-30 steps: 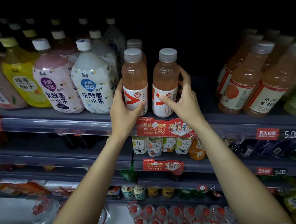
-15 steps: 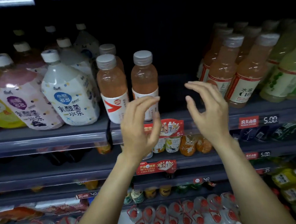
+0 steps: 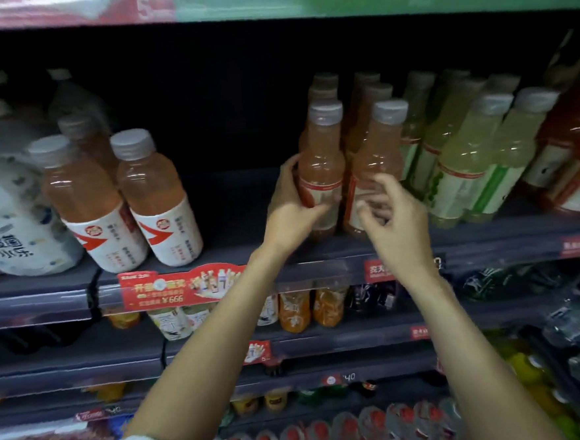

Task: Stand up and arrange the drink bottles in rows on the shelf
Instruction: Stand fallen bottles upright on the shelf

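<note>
Two orange drink bottles with grey caps and white labels (image 3: 158, 198) stand upright side by side at the shelf's left. Further right stands a group of paler orange bottles. My left hand (image 3: 289, 209) is wrapped around the lower half of the front left one (image 3: 321, 169). My right hand (image 3: 393, 223) hovers with its fingers spread in front of the neighbouring bottle (image 3: 376, 169), apparently not gripping it. Both bottles stand upright on the dark shelf (image 3: 240, 223).
Between the two orange groups the shelf shows a dark gap. Pale green bottles (image 3: 466, 159) and red ones (image 3: 568, 152) stand to the right, large white bottles (image 3: 10, 218) at the far left. A red promo tag (image 3: 180, 287) hangs on the shelf edge. Lower shelves hold more drinks.
The view has swung right. Both hands have left the two white-labelled bottles and moved right to the paler orange group, where my left hand has closed on a front bottle.
</note>
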Motion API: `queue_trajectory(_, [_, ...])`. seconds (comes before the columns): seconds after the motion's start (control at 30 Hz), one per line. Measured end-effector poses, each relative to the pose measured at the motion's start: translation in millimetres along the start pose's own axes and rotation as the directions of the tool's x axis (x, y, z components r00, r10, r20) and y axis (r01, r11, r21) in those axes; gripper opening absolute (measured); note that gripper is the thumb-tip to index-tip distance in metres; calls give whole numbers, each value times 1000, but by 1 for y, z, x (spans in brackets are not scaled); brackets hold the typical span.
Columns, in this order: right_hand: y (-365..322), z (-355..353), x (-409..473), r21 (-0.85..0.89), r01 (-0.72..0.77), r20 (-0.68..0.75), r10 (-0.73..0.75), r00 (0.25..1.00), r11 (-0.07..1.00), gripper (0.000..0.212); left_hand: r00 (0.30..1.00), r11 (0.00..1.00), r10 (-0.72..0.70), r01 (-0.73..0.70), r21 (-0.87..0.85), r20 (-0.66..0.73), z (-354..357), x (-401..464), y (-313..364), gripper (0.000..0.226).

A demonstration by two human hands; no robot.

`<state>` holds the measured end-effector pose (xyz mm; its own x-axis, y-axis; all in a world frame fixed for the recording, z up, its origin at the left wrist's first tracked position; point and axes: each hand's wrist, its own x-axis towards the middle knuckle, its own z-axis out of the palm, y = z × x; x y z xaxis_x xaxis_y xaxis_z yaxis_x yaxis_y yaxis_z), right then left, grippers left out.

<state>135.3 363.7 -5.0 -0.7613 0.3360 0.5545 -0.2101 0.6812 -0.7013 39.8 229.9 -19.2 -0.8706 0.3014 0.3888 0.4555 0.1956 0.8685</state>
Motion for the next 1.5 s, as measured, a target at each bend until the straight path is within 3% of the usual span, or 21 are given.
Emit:
queue_trajectory(0.1, [2, 0, 5, 74, 29, 104, -36, 994, 997, 34, 992, 999, -4, 8, 31, -126, 4, -6, 0, 78])
queue_trajectory(0.2, [-3, 7, 6, 204, 47, 281, -105, 954, 978, 41, 956, 985, 42, 10, 174, -292, 1, -23, 1, 89])
queue_trajectory(0.27, [-6, 12, 6, 309, -44, 425, -96, 900, 950, 42, 952, 977, 76, -11, 213, -297, -6, -36, -2, 95])
queue_trajectory(0.37, [-11, 21, 8, 406, -220, 557, -50, 829, 887, 47, 973, 971, 123, -77, 226, -197, -21, -54, -8, 91])
queue_trajectory(0.57, [-12, 50, 25, 436, -250, 576, -54, 816, 864, 49, 950, 965, 167, -103, 241, -265, -35, -57, -8, 79])
queue_trajectory(1.2, [-20, 94, 29, 471, -261, 645, -127, 753, 843, 52, 865, 951, 174, -23, 308, -471, -58, -60, -26, 78])
queue_trajectory(1.27, [-21, 90, 26, 432, -131, 578, -162, 800, 892, 48, 851, 953, 166, -8, 303, -498, -60, -63, -27, 78])
queue_trajectory(1.37, [-13, 80, 27, 127, 276, 184, -296, 937, 953, 37, 850, 953, 158, 2, 303, -502, -61, -65, -28, 79])
queue_trajectory(1.44, [-7, 71, 34, -156, 376, -54, -388, 920, 914, 32, 853, 949, 155, 11, 315, -499, -60, -65, -28, 82])
queue_trajectory(1.5, [-3, 66, 42, -315, 369, -100, -418, 903, 874, 33, 848, 944, 151, 29, 329, -508, -58, -64, -25, 86])
